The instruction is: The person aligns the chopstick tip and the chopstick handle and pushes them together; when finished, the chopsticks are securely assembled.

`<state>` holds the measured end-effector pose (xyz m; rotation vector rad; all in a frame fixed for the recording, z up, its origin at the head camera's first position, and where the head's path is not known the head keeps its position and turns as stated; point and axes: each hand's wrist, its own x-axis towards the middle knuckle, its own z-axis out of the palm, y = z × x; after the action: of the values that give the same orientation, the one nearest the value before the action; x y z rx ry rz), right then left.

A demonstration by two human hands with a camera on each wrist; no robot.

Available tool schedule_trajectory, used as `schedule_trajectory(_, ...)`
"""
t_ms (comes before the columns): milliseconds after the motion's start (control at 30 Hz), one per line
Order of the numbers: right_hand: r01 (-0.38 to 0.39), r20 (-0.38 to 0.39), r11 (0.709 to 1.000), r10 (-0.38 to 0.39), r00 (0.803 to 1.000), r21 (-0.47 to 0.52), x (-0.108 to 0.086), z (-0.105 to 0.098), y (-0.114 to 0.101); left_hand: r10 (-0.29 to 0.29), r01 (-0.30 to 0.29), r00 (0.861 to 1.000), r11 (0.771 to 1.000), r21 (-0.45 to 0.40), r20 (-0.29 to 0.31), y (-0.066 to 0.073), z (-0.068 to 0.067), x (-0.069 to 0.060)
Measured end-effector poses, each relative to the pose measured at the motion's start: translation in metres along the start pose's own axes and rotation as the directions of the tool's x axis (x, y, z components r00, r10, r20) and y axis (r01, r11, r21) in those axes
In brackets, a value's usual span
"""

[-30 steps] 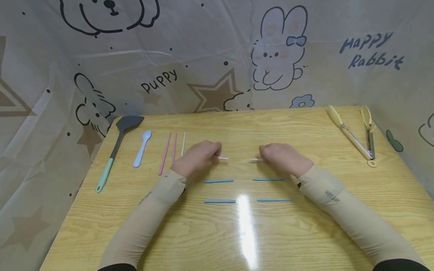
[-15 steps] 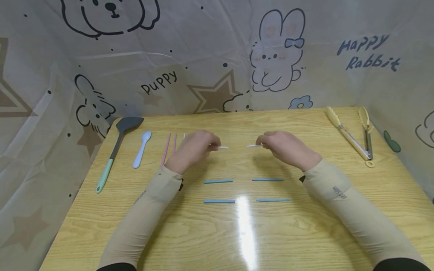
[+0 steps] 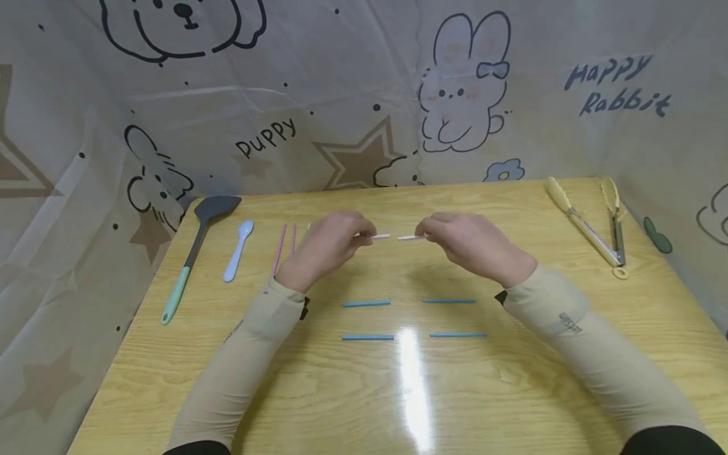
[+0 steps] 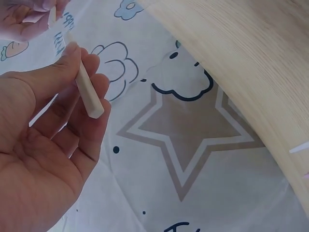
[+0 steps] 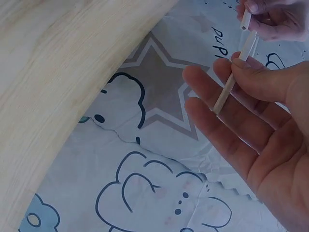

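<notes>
My left hand (image 3: 330,245) pinches a short white stick (image 4: 90,96) between thumb and fingers. In my right hand (image 3: 476,245) is another short white stick (image 5: 226,94), pinched under the thumb. Both sticks are raised off the table near its far side, roughly in line, their inner ends facing across a narrow gap in the head view. Several short blue sticks (image 3: 368,337) lie nearer on the table, in two rows of two. Two longer pink sticks (image 3: 279,248) lie left of my left hand, which partly covers them. A longer white one beside them is nearly hidden.
At the table's left are a grey spatula (image 3: 216,206) with a green handle and a small blue spoon (image 3: 239,248). Yellow-tipped tongs (image 3: 591,234) lie spread at the back right. A printed curtain (image 3: 364,88) borders the table (image 3: 318,398).
Both hands have lifted their white sticks from nearer the blue ones and moved away toward the far edge. They have also come closer together, narrowing the gap between the sticks.
</notes>
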<state>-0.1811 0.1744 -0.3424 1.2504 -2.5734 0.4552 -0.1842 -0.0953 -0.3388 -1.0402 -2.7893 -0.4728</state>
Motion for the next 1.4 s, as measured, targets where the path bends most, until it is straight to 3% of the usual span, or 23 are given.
schedule_trajectory(467, 0.018, -0.009, 1.000, -0.017, 1.000, 0.012, 0.0027, 0.0005, -0.0012, 0.040, -0.042, 0.998, 0.998, -0.037, -0.039, 0.0058, -0.0039, 0.0003)
schedule_trajectory(700, 0.018, -0.006, 1.000, -0.018, 1.000, 0.008, 0.0022, 0.0009, -0.0022, 0.056, -0.058, 0.998, 0.997, -0.053, -0.030, 0.0063, -0.0032, 0.0012)
schedule_trajectory(1400, 0.025, -0.022, 0.999, -0.026, 0.999, -0.036, 0.0030, -0.0010, -0.0095, 0.082, -0.083, 0.995, 0.997, -0.013, -0.048, 0.0102, 0.0030, -0.0022)
